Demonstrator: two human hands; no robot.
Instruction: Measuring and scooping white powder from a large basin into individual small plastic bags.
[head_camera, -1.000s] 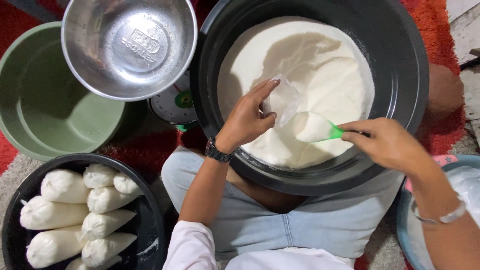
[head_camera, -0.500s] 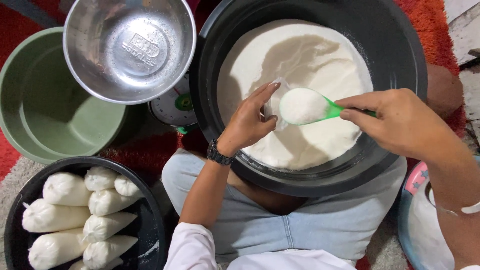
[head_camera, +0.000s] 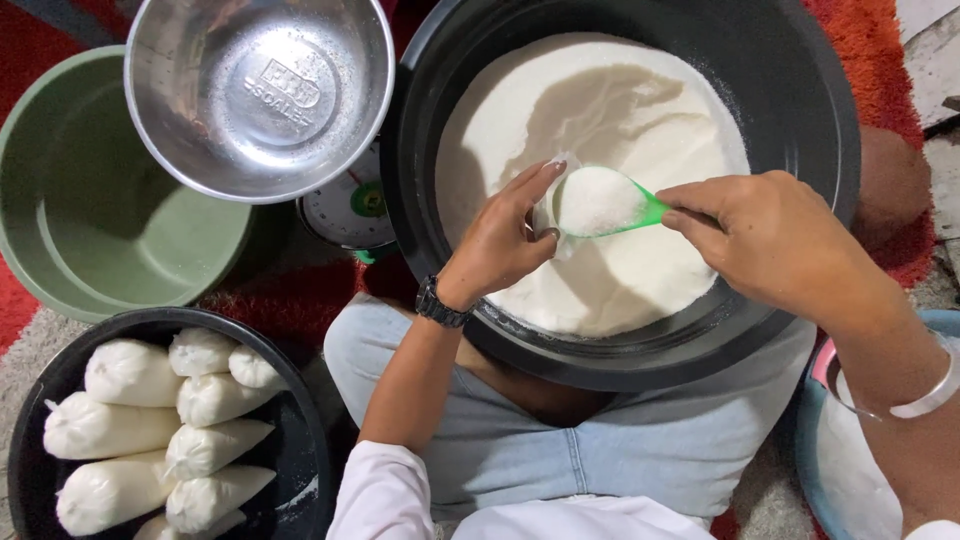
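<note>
A big black tub (head_camera: 800, 110) in front of me holds a mound of white powder (head_camera: 600, 110). Over it, my left hand (head_camera: 500, 240) pinches open a small clear plastic bag (head_camera: 552, 205). My right hand (head_camera: 770, 235) grips the handle of a green scoop (head_camera: 650, 212) heaped with white powder, its bowl right at the bag's mouth. A dark watch sits on my left wrist, a silver bangle on my right.
A steel bowl (head_camera: 260, 95) rests on a weighing scale (head_camera: 350, 205) at upper left, beside an empty green basin (head_camera: 90, 230). A black basin (head_camera: 300, 440) at lower left holds several filled white bags (head_camera: 180, 420). A blue basin rim (head_camera: 815, 440) shows at lower right. Red carpet surrounds everything.
My right hand lifted the loaded scoop out of the powder and brought it left and up to the bag's mouth. My left hand kept the bag open in place.
</note>
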